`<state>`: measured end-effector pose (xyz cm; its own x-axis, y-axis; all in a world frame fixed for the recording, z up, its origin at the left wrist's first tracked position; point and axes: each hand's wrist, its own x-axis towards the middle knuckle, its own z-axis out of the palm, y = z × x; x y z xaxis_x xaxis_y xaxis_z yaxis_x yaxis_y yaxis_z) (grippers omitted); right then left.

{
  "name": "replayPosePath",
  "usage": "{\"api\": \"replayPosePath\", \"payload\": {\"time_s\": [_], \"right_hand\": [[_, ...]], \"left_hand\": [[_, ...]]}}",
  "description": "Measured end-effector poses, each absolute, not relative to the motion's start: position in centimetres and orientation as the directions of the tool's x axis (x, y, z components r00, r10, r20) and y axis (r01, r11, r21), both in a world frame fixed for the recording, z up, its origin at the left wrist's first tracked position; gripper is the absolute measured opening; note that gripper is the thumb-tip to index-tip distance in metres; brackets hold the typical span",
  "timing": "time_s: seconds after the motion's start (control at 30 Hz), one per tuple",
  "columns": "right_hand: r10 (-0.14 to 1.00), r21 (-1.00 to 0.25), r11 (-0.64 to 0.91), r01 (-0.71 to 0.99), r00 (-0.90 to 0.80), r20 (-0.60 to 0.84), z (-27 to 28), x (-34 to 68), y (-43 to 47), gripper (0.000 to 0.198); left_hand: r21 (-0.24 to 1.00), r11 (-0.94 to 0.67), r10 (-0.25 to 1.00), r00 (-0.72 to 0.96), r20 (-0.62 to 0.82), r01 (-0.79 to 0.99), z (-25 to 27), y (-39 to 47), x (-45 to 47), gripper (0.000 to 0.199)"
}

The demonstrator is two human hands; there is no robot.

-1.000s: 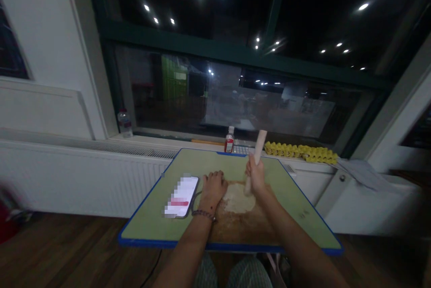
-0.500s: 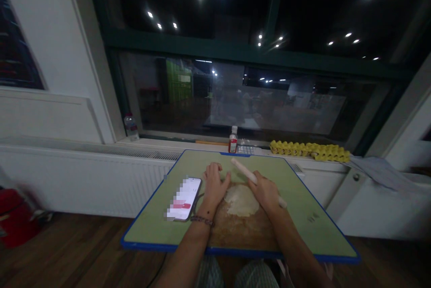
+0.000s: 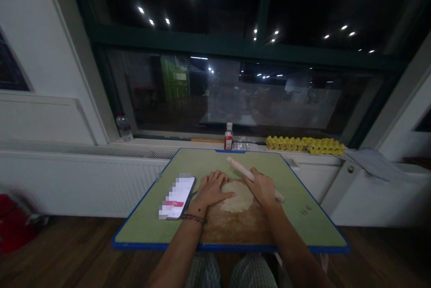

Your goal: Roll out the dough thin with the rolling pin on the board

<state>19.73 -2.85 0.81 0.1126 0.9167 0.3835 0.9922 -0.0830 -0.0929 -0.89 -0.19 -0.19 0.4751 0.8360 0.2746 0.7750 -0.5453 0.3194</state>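
Note:
A flat, pale sheet of dough (image 3: 238, 197) lies on a brown wooden board (image 3: 235, 229), its outline roughly round. My left hand (image 3: 213, 189) rests at the dough's left side, fingers stretched out and the thumb reaching over its edge. In my right hand (image 3: 262, 187) is a light wooden rolling pin (image 3: 239, 167), gripped around the middle and slanting from upper left to lower right, at the dough's right side. A smartphone (image 3: 178, 197) with a lit screen lies left of the board.
Under the board is a small green table (image 3: 306, 229) with a blue rim. On the windowsill behind stand a small red-labelled bottle (image 3: 228, 137), a yellow egg carton (image 3: 305, 145) and a clear plastic bottle (image 3: 124, 127). A red bucket (image 3: 15, 225) is on the floor at left.
My left hand has lowered and turned, its thumb now pointing right over the dough's edge. The right hand keeps hold of the rolling pin. The whole view has shifted slightly.

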Motion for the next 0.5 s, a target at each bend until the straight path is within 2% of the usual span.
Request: {"api": "replayPosePath", "payload": {"time_s": [0.13, 0.2, 0.3, 0.37, 0.43, 0.5], "right_hand": [[0.929, -0.078, -0.088, 0.993, 0.11, 0.353, 1.0, 19.5, -3.0, 0.022], [0.933, -0.072, -0.09, 0.993, 0.109, 0.342, 1.2, 19.3, -3.1, 0.022], [0.933, -0.07, -0.092, 0.993, 0.111, 0.343, 1.4, 19.1, -3.2, 0.023], [0.937, -0.072, -0.084, 0.994, 0.104, 0.335, 1.4, 18.9, -3.3, 0.024], [0.947, -0.068, -0.005, 0.998, 0.026, 0.32, 1.3, 18.6, -3.5, 0.025], [0.949, -0.061, 0.116, 0.991, -0.093, 0.303, 1.2, 18.1, -3.6, 0.026]], "left_hand": [[0.328, -0.573, 0.817, 0.487, 0.309, 0.751, -0.4, 0.0, -0.8, 0.048], [0.325, -0.598, 0.793, 0.481, 0.373, 0.733, -0.2, 0.0, -0.8, 0.038], [0.336, -0.572, 0.761, 0.331, 0.558, 0.748, 0.6, -0.1, -0.7, 0.02], [0.361, -0.518, 0.728, 0.178, 0.662, 0.776, 1.1, -0.2, -0.7, 0.018], [0.371, -0.486, 0.697, 0.094, 0.711, 0.791, 1.5, -0.3, -0.7, 0.017], [0.353, -0.481, 0.688, 0.096, 0.72, 0.803, 1.6, -0.4, -0.6, 0.014]]}}
